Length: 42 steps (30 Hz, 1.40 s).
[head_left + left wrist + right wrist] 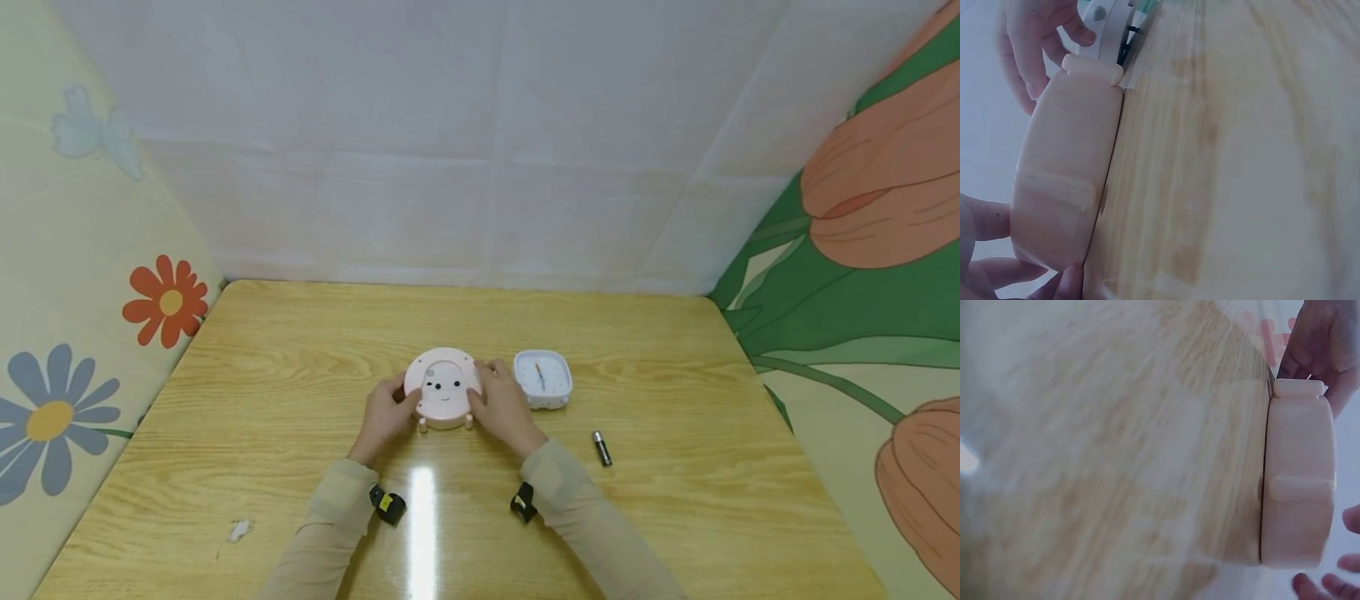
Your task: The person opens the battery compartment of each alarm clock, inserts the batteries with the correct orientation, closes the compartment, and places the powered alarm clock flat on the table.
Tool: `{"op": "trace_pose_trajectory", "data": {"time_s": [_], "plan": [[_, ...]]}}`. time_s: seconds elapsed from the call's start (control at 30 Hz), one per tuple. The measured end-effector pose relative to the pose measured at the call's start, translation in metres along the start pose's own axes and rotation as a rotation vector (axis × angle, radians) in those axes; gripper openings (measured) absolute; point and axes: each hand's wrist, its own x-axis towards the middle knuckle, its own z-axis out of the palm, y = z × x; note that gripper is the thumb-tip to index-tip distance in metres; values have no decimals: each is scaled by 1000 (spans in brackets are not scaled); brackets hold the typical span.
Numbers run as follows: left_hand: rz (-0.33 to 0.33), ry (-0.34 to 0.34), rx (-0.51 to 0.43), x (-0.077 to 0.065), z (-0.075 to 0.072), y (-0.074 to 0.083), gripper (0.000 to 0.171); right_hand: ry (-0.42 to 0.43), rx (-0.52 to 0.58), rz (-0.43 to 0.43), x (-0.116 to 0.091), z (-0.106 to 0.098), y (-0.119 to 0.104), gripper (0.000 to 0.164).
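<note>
A pink round clock (444, 408) with two short feet and a small smiling face lies flat on the wooden table. My left hand (386, 417) holds its left edge, thumb over the rim and fingers round the side; in the left wrist view its fingertips (1071, 281) are at the clock's base. On the other side, my right hand (508, 407) is beside the right edge, its fingers loosely bent. The right wrist view shows these fingertips (1350, 520) a little apart from the pink side wall (1297, 525).
Just right of my right hand stands a white square alarm clock (543, 377), dial upward. A black and silver battery (602, 448) lies nearer on the right. A small white scrap (239, 530) is at front left. A white cloth (450, 167) hangs behind the table.
</note>
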Motion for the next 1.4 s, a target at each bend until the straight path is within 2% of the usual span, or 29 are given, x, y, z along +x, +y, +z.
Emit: {"op": "trace_pose_trajectory", "data": {"time_s": [0.23,0.8,1.1,1.4], "plan": [[-28,-14,-8,0,0,0,44,-52,41,116,1,5,1,56],[-46,-34,-27,1,1,-1,44,-82,118,199,9,14,0,49],[-88,-55,-41,1,-3,3,42,-61,109,185,10,17,2,47],[-79,-50,-33,1,-3,4,40,-53,127,193,12,17,3,46]]}}
